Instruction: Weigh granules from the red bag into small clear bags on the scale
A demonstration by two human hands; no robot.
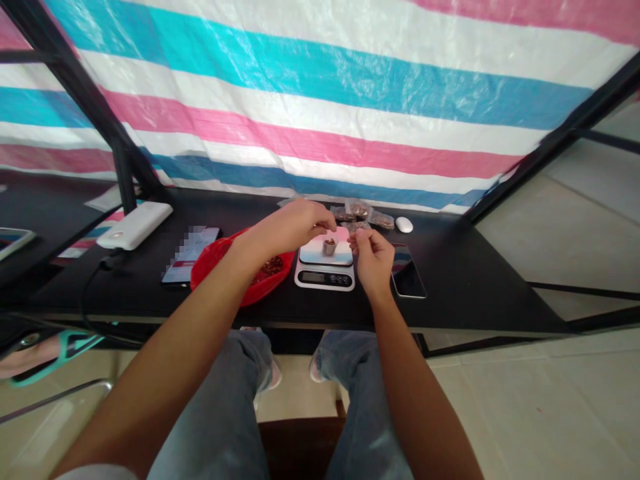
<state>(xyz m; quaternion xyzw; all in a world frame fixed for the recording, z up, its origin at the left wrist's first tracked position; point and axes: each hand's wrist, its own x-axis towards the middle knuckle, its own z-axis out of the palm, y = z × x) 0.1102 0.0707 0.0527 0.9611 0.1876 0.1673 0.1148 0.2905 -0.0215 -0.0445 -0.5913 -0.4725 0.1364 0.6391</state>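
Two arms (183, 347), one scale (325, 279), one cup (329, 248)

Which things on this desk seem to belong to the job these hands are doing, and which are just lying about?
Likely part of the job:
white scale, in front of both hands
small cup, standing on it
red bag, holding brown pieces
filled packets, behind the scale

Seemingly just lying about:
dark-screened phone
lit phone
white oval object
white box
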